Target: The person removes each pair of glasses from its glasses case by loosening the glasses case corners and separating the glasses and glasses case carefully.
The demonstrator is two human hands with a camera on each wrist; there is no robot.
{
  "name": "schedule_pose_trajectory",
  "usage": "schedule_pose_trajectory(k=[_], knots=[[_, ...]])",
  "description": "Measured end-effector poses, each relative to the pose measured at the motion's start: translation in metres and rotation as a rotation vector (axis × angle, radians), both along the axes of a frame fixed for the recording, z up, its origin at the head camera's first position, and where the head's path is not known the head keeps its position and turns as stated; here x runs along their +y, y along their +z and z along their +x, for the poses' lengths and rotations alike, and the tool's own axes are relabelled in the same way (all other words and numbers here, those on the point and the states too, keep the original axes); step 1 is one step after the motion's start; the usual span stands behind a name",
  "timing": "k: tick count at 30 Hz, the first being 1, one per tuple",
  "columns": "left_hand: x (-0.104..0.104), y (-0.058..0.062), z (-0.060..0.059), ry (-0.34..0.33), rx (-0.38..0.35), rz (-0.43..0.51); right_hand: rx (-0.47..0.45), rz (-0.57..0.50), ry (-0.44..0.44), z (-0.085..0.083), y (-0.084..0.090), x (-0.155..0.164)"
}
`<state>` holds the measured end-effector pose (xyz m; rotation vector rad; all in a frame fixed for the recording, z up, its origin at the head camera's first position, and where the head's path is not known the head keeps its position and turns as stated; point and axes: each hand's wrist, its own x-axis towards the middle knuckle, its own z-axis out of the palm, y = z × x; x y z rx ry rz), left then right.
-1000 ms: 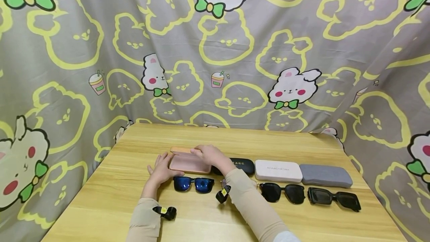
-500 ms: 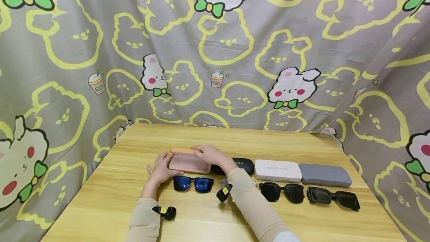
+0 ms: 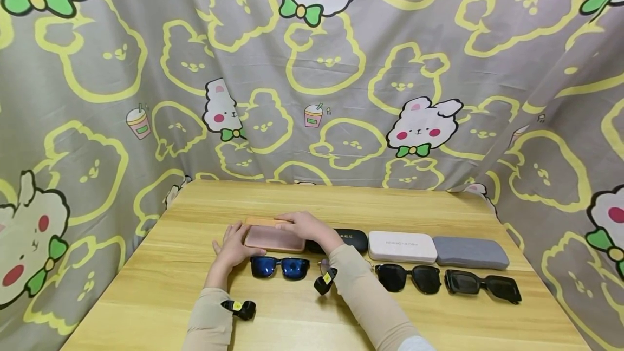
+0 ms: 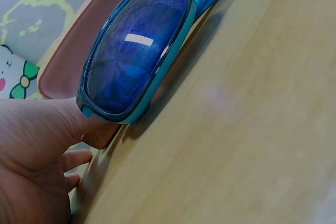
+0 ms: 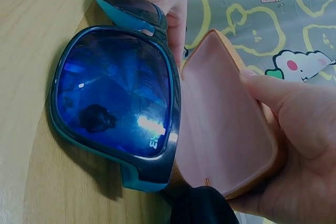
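An open pink glasses case [image 3: 273, 238] [image 5: 220, 129] lies on the wooden table [image 3: 341, 205], its lid raised toward the back. My right hand [image 3: 304, 225] [image 5: 302, 129] grips the lid's edge, thumb on the pink lining and fingers behind. Open, my left hand [image 3: 234, 245] [image 4: 31, 150] rests against the case's left end. Blue mirrored sunglasses [image 3: 280, 267] [image 4: 136, 51] [image 5: 115, 93] lie folded right in front of the case, touching its front side.
A black case [image 3: 348, 238], a white case [image 3: 402, 246] and a grey case [image 3: 470, 252] sit in a row to the right. Two black sunglasses [image 3: 409, 278] [image 3: 482, 285] lie before them. A printed cloth [image 3: 312, 69] hangs behind and beside the table.
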<state>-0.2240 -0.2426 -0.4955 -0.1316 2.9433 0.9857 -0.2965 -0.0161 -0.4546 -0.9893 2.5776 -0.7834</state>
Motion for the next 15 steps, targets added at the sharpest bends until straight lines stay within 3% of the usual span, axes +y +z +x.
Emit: schedule_pose_trajectory(k=[7, 15], knots=[[-0.0009, -0.0004, 0.0001, 0.007, 0.0, 0.006, -0.037, -0.023, -0.029, 0.0018, 0.0005, 0.0001], [-0.0008, -0.0004, 0.0003, 0.008, 0.002, -0.004, -0.014, -0.029, -0.038, 0.0039, 0.0018, 0.0001]])
